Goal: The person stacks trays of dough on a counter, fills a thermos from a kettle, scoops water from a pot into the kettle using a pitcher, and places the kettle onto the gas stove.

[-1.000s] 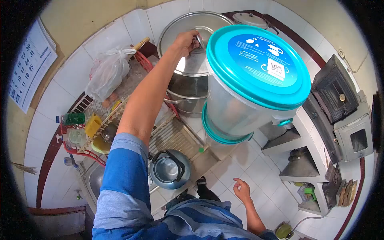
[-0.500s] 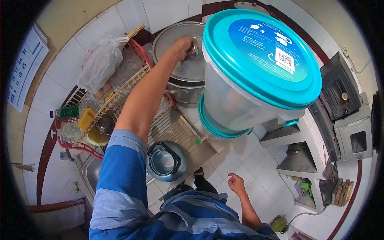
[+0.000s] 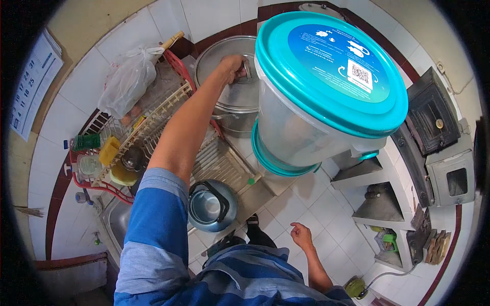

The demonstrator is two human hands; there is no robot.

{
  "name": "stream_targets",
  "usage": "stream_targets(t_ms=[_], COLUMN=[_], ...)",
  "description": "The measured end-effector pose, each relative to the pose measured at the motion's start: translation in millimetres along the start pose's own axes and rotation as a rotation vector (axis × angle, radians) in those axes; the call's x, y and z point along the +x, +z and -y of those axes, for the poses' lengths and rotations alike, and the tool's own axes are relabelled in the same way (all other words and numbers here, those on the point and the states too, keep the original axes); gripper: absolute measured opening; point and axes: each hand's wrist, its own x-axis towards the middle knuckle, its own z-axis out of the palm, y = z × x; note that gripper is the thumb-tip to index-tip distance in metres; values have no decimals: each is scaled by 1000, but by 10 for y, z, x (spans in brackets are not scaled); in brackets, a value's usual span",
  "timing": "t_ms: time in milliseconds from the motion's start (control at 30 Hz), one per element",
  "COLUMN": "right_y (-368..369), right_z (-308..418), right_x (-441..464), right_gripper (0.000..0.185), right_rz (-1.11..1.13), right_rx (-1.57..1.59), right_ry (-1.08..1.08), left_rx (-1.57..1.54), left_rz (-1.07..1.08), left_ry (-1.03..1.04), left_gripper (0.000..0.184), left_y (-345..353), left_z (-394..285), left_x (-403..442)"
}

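Observation:
My left hand (image 3: 233,68) reaches forward and closes round the handle of a metal lid (image 3: 239,98). The lid lies on a large metal pot (image 3: 239,123) at the back of the counter. Low on the right, my right hand (image 3: 301,235) hangs over the tiled floor, holding nothing, its fingers partly bent and apart. Right of the metal pot stands a big clear plastic container (image 3: 301,127) with a turquoise lid (image 3: 326,76) bearing a printed label. Nearer my body is a blue-grey round vessel (image 3: 201,214) with a black handle.
A dish rack (image 3: 148,127) with a plastic bag (image 3: 130,84) and several dishes stands on the left, beside a sink (image 3: 115,219). The ribbed drainboard (image 3: 219,162) lies under my left arm. On the right is a stove with a black door (image 3: 434,115) and open niches.
My left hand has lowered the lid slightly, and the gap above the pot's rim has closed. My right hand has barely moved.

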Motion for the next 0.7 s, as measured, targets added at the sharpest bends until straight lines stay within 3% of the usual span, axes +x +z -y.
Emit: stream_targets(t_ms=[433,633,700], right_y=[-42,-78,-71], right_z=[83,99,149], right_x=[-10,-23,20], right_gripper=[32,32,32], right_rz=[-15,3,7], right_rx=[-4,35,12], right_ry=[-65,5,1], left_rx=[44,-16,27], left_rz=[-31,93,140], left_ry=[-39,-53,146], left_gripper=[13,14,20], left_y=[0,-41,-100], left_z=[213,193,158], left_x=[56,39,-66])
